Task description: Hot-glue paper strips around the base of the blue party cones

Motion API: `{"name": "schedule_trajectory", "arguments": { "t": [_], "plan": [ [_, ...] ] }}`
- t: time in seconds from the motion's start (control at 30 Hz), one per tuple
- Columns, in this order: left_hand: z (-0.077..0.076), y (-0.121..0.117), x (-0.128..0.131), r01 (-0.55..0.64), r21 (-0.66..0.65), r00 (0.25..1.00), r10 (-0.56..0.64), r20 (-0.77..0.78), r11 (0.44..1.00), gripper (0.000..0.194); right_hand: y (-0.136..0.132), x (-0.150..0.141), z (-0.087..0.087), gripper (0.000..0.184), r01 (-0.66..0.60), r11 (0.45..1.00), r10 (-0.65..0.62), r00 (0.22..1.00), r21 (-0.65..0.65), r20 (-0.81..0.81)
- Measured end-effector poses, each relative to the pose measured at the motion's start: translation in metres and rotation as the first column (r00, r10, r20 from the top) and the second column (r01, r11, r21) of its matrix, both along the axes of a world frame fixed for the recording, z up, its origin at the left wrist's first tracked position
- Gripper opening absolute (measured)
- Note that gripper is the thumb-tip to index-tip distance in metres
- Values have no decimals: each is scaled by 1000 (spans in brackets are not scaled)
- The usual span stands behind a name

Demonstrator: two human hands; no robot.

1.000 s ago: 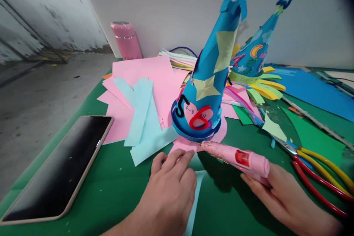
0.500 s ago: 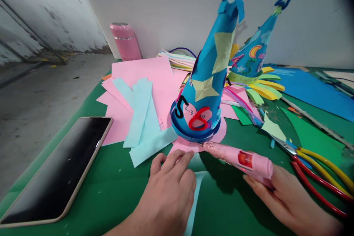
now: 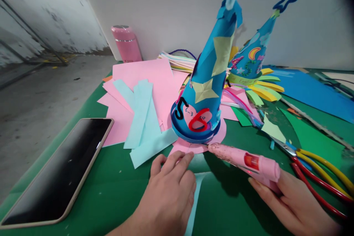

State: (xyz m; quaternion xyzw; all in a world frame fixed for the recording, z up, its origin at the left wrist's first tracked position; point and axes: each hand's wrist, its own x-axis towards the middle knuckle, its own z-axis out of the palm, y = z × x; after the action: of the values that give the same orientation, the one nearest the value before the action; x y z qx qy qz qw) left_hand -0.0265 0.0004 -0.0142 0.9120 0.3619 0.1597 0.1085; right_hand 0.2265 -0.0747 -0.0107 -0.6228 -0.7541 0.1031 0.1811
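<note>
In the head view, my right hand is wrapped round a pink hot glue gun. The gun's nozzle points left and meets the front edge of a pink paper piece under the cone hat. My left hand has bent fingers pressed on that pink paper's front edge; its thumb is hidden. A blue paper cone hat stands upright with yellow-green stars, a pink heart, pipe-cleaner shapes and a blue rim. Beneath my left hand, a light blue paper strip shows in part.
A phone lies at the left. Pink sheets and light blue strips cover the left middle. A pink bottle and a second cone hat stand behind. Scissors lie at the right.
The glue gun and my right hand have shifted slightly right and down, the nozzle sliding along the pink paper's edge. My left hand has barely moved.
</note>
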Motion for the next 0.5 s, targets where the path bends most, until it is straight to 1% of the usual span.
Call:
{"name": "schedule_trajectory", "arguments": {
  "t": [0.2, 0.33, 0.4, 0.5],
  "plan": [
    [1, -1, 0, -4, -5, 1000, 4, -5, 1000, 13, -6, 2, 0, 25, 80, 995, -81, 997, 64, 12],
    [1, -1, 0, -4, 10, 1000, 4, -4, 1000, 13, -8, 6, 0, 23, 161, 981, -160, 987, 113, -13],
    [1, 0, 0, -5, 10, 1000, 5, -6, 1000, 13, -5, 8, 1, 23, 225, 967, -217, 973, 119, -79],
    [0, 0, 0, -11, 4, 1000, 11, -1, 1000, 14, 3, 12, 5, 9, 298, 951, -272, 933, 84, -236]
  ]
}}
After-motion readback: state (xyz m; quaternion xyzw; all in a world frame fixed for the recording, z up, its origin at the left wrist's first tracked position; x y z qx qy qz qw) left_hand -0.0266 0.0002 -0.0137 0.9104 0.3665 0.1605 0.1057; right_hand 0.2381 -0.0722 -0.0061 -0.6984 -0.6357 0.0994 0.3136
